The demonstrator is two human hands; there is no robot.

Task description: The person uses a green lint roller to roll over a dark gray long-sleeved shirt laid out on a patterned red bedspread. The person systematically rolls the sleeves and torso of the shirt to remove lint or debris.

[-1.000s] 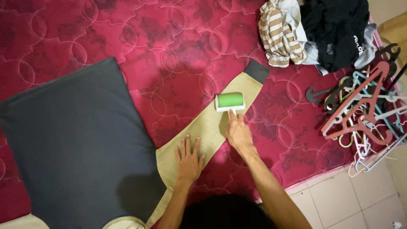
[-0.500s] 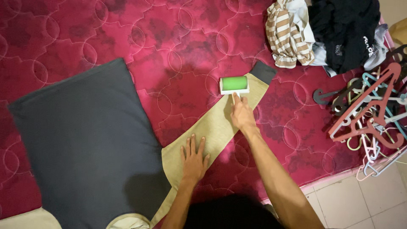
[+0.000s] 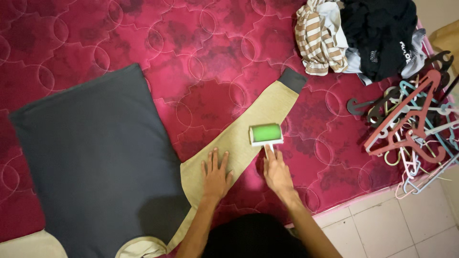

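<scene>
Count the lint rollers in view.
1. The green lint roller lies on the beige sleeve, held by the right hand. More could be hidden under the clothes pile.

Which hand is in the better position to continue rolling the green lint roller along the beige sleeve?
Probably the right hand: it already grips the handle of the green lint roller, which rests on the beige sleeve. The left hand lies flat on the sleeve, apart from the roller, pinning the cloth.
</scene>
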